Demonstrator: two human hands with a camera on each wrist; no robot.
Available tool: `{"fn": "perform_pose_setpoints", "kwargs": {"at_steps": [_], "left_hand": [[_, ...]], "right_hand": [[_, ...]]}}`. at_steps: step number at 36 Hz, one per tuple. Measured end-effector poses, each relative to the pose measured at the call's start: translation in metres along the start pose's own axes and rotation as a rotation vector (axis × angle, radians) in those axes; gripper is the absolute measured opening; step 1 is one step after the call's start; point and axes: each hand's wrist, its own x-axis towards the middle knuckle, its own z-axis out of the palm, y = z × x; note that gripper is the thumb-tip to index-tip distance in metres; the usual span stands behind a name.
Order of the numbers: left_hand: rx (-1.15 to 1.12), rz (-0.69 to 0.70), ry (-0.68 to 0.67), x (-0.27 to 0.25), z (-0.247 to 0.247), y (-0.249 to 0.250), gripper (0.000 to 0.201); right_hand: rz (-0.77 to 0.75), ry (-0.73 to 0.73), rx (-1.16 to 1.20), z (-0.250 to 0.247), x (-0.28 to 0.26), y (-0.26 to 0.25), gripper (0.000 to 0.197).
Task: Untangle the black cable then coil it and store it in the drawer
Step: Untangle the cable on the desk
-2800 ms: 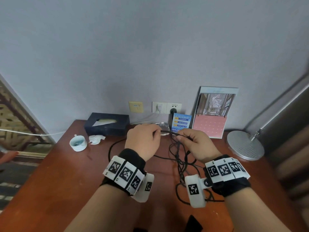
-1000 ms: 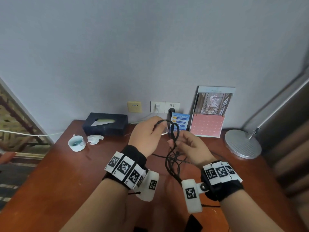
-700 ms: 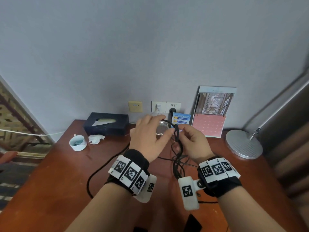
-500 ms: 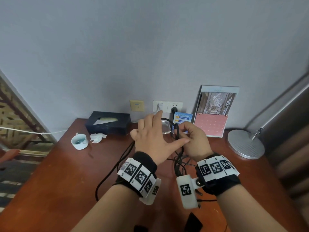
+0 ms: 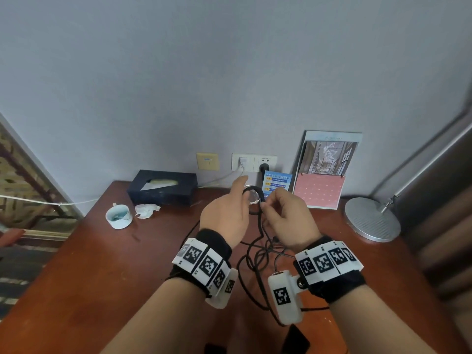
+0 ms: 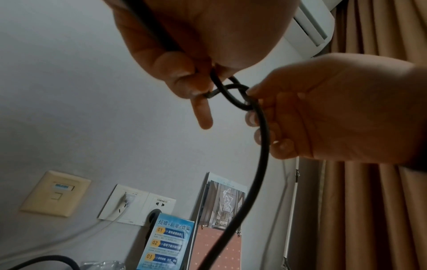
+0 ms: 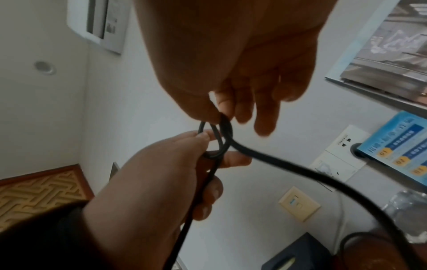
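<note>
The black cable (image 5: 260,227) rises from a loose tangle on the wooden table (image 5: 102,264) to a small loop held between both hands. My left hand (image 5: 229,210) pinches one side of that loop (image 6: 233,96) between thumb and finger, with one finger pointing straight out. Close beside it, my right hand (image 5: 270,205) pinches the other side at its fingertips (image 7: 221,118). From the loop the cable (image 7: 300,175) hangs down toward the table, and one strand runs through my left palm (image 7: 198,182). No drawer is in view.
Along the wall stand a dark tissue box (image 5: 163,186), a blue card (image 5: 277,183) and a calendar (image 5: 324,180), below wall sockets (image 5: 254,162). A white cup (image 5: 118,215) and crumpled tissue (image 5: 146,209) lie left. A silver lamp base (image 5: 371,219) sits right.
Half a second ago my left hand was spread flat beside the loop; now it pinches the loop. The long strand that trailed left across the table has been drawn in toward the hands.
</note>
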Motion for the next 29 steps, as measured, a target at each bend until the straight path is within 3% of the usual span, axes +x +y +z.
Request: {"fn": "perform_pose_setpoints", "kwargs": {"at_steps": [5, 9, 13, 19, 22, 24, 26, 29], "left_hand": [[-0.023, 0.044, 0.01, 0.0, 0.0, 0.005, 0.025], [-0.074, 0.059, 0.017, 0.002, -0.006, 0.008, 0.022], [-0.207, 0.059, -0.019, 0.006, -0.009, 0.01, 0.026], [-0.485, -0.14, -0.068, 0.011, -0.013, 0.015, 0.035], [-0.578, -0.225, -0.098, 0.012, -0.01, 0.015, 0.022], [-0.604, -0.214, -0.091, 0.01, -0.009, 0.016, 0.007], [-0.56, -0.156, -0.089, 0.009, -0.009, 0.018, 0.013], [-0.443, -0.05, -0.108, 0.006, -0.01, 0.022, 0.023]], "right_hand": [[-0.073, 0.018, -0.2, -0.005, 0.001, -0.011, 0.02], [-0.125, 0.01, -0.308, -0.011, 0.002, -0.01, 0.031], [-0.151, 0.022, -0.202, -0.014, -0.002, -0.003, 0.031], [-0.034, 0.204, 0.035, -0.004, -0.009, 0.009, 0.035], [0.075, 0.261, 0.165, 0.001, -0.008, 0.013, 0.031], [0.09, 0.242, 0.128, 0.002, -0.007, 0.014, 0.026], [0.026, 0.216, 0.016, -0.001, -0.006, 0.012, 0.011], [-0.213, 0.168, -0.196, -0.008, -0.004, 0.006, 0.025]]}}
